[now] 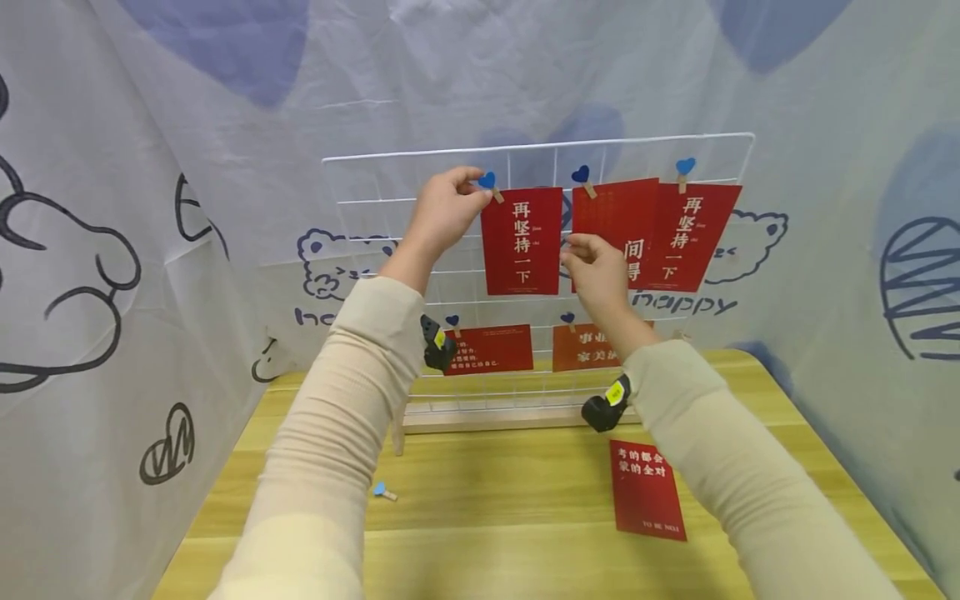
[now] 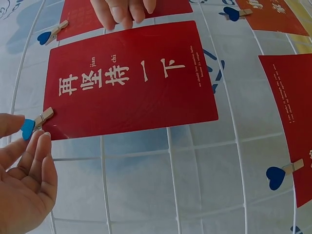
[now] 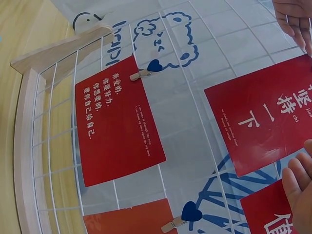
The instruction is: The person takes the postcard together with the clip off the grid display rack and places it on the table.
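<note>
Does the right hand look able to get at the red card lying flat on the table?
Probably yes: the right hand is up at the grid, and the loose red card lies uncovered below its forearm, nothing between them.

Upright at the table's [image 1: 525, 492] back edge: wire grid [image 1: 375, 217] on a wooden base [image 1: 480, 419]. Clipped along its top row, three cards; leftmost card [image 1: 522, 242] pegged at its upper left corner by a clip [image 1: 491, 182]. Below, two more cards, probably overlapped by the forearms. Flat on the table before the grid: loose card [image 1: 647, 490] to the right, spare clip [image 1: 384, 492] to the left.
</note>
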The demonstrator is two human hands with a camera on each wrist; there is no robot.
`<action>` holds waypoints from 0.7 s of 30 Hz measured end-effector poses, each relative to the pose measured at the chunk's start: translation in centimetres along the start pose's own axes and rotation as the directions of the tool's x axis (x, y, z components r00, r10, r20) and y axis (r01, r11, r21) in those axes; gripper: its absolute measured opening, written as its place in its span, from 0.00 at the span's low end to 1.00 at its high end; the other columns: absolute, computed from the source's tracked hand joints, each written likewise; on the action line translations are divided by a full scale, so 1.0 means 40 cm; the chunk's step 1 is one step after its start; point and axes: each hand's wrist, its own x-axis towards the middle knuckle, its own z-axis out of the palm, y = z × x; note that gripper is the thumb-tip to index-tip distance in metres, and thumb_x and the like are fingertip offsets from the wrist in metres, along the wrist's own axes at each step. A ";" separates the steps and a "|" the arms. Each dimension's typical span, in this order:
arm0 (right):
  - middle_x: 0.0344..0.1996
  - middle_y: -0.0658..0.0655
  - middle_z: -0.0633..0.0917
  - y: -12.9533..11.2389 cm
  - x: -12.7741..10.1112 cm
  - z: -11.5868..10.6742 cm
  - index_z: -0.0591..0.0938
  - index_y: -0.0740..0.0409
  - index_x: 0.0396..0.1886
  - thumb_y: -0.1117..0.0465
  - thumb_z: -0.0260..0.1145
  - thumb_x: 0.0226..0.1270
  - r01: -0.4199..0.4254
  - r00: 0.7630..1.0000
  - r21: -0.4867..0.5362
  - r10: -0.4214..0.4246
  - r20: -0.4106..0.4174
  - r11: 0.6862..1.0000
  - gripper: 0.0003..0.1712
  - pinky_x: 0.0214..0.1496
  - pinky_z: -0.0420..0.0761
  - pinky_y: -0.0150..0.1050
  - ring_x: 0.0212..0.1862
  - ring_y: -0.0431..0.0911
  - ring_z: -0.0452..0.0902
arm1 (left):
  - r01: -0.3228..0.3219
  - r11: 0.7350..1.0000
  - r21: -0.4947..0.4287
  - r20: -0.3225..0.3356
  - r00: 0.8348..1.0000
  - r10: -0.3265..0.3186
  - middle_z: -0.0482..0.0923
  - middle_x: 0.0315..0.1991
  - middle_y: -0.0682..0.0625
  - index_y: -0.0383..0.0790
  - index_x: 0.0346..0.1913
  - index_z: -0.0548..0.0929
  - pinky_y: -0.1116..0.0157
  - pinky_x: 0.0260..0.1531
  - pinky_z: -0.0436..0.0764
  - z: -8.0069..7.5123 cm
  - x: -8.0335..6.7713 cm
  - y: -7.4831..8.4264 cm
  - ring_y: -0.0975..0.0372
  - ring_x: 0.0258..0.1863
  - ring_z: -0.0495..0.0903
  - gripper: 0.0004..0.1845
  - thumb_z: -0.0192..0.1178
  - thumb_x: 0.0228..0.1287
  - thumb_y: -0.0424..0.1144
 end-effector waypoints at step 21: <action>0.36 0.57 0.77 -0.009 0.015 0.033 0.77 0.61 0.44 0.63 0.59 0.58 -0.060 0.996 0.016 0.060 -0.064 0.998 0.14 0.38 0.75 0.34 0.37 0.46 0.72 | 0.047 0.998 -0.046 -0.266 0.962 -0.058 0.77 0.34 0.52 0.42 0.42 0.81 0.73 0.29 0.70 0.052 0.015 0.002 0.65 0.32 0.69 0.13 0.55 0.58 0.44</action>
